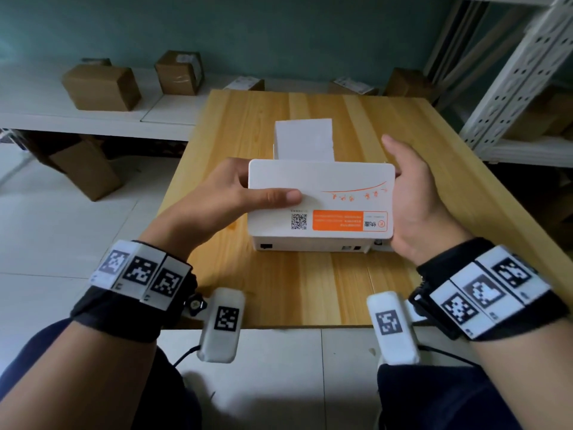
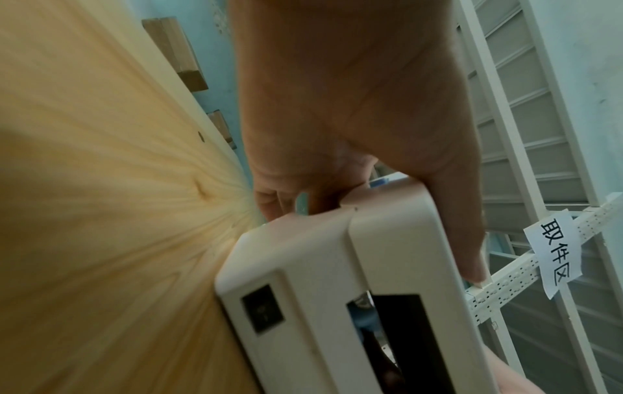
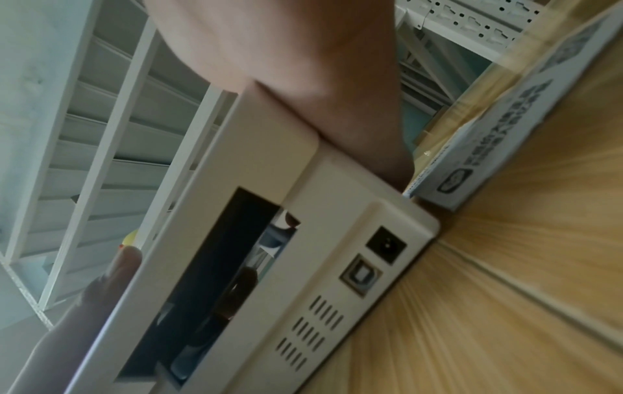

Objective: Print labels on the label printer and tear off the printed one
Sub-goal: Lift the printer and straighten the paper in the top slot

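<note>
Printer [image 1: 321,193], white with orange sticker, feeds blank label [image 1: 304,139] forward.

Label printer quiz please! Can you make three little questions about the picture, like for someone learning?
1. True or false: the left hand lays its thumb across the top of the label printer.
2. What does the printer stand on? A) the floor B) the wooden table C) a cardboard box
3. Fill in: the right hand holds the printer's ____ side.

Key: 1 true. 2 B. 3 right. A white label sticks out beyond the printer's far edge.
</note>
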Tool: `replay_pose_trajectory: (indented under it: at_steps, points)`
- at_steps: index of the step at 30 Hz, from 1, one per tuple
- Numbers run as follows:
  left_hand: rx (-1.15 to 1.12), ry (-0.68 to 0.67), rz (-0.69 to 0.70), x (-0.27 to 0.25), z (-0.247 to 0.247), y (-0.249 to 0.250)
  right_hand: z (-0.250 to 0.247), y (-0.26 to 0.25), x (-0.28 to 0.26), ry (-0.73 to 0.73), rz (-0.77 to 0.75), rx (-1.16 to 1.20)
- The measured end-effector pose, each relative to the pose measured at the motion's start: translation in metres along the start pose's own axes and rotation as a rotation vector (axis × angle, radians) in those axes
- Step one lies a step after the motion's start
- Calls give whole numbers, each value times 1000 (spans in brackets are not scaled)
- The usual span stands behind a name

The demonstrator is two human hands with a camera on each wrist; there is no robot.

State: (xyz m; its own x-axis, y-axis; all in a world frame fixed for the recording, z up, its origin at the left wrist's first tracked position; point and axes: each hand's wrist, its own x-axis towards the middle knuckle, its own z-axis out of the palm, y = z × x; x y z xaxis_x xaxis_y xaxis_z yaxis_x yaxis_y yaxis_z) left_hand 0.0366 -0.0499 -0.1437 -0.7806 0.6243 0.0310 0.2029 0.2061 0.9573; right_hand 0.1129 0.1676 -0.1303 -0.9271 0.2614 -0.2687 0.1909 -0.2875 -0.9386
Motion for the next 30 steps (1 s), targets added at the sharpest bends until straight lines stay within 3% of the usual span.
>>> replay_pose_trajectory:
  at_steps: [19,30]
  points:
    - [-60,-56,-2,6,-3,-3,-2,3,1,1,-18,28]
    - [-88,-78,-22,6,-1,-1,-7,10,3,-163,-142,-3]
